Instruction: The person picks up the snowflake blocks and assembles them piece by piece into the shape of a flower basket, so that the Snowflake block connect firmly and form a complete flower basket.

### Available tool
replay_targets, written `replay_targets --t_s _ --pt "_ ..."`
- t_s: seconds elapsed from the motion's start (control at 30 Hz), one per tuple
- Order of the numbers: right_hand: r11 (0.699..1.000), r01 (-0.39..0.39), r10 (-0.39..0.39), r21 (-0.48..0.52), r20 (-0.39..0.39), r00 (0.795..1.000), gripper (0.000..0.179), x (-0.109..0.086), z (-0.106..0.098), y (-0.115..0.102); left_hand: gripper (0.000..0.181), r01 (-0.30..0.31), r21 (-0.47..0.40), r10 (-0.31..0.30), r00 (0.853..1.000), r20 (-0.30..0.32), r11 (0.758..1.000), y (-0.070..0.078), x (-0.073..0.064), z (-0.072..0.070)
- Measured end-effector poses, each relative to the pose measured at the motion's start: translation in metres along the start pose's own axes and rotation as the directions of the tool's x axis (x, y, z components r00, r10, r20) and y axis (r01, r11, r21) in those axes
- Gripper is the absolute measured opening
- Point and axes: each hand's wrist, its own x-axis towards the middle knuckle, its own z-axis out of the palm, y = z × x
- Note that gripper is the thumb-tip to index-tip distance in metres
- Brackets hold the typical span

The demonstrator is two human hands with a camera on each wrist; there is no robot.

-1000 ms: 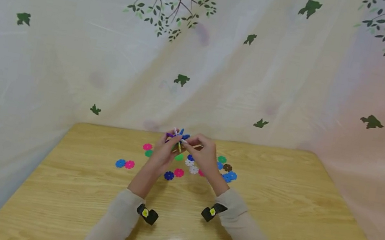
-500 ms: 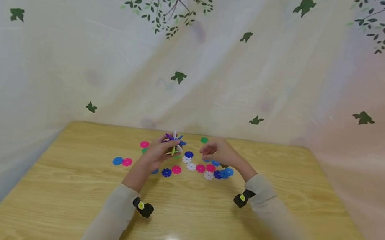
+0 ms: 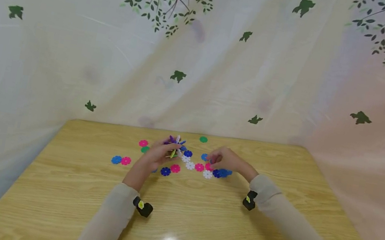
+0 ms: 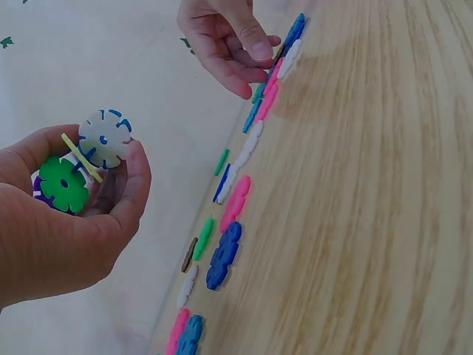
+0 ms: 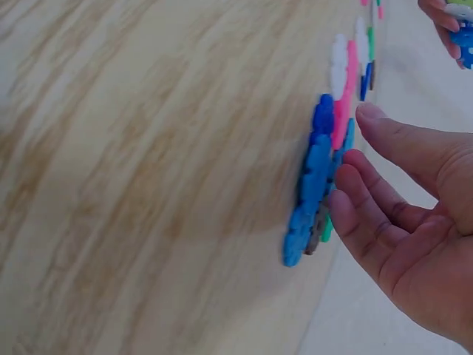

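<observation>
My left hand (image 3: 156,156) holds a cluster of interlocking flower-shaped plastic discs (image 3: 176,144) above the table. Up close in the left wrist view, a white disc (image 4: 105,139), a green disc (image 4: 65,183) and an edge-on yellow disc (image 4: 81,157) show in that cluster, between thumb and fingers. Over the loose discs on the right reaches my right hand (image 3: 225,159). In the right wrist view its thumb stands apart from the loosely bent fingers (image 5: 355,218), whose tips are right at the blue discs (image 5: 314,177) and a brown disc (image 5: 318,231). No disc shows gripped there.
On the wooden table (image 3: 178,206), several loose discs lie flat around the hands. A light blue disc (image 3: 116,160) and a pink disc (image 3: 126,161) sit at the left. One green disc (image 3: 203,139) lies by the back edge, before a printed curtain (image 3: 204,96).
My right hand has left the cluster and moved right, then lowered to the loose discs there. The left hand keeps its hold on the cluster.
</observation>
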Motion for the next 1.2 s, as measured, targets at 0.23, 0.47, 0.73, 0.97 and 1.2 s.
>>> replay_targets --t_s 0.23,0.47,0.73,0.97,1.2 --pt "0.998 0.023 -0.023 -0.067 -0.001 1.0 0.019 0.005 0.004 0.006 0.045 -0.023 0.022 0.023 0.999 0.022 0.999 -0.008 0.005 0.0" --pt "1.0 0.009 -0.009 0.002 -0.005 1.0 0.012 0.003 0.004 0.005 0.037 -0.05 0.039 0.049 0.998 0.025 0.998 -0.011 0.007 0.001" --pt "0.987 -0.014 0.028 0.159 -0.087 0.996 0.013 0.01 0.0 -0.005 0.044 -0.054 0.043 0.053 0.998 0.017 0.998 -0.012 0.008 0.002" --pt "0.945 -0.011 0.096 0.326 -0.247 0.964 0.026 0.023 0.0 -0.038 0.046 -0.058 0.07 0.056 0.998 0.029 0.996 -0.009 0.008 0.003" --pt "0.869 0.07 0.17 0.489 -0.429 0.887 0.024 0.036 0.013 -0.061 0.044 -0.07 0.054 0.071 0.997 -0.016 0.996 -0.008 0.01 0.006"
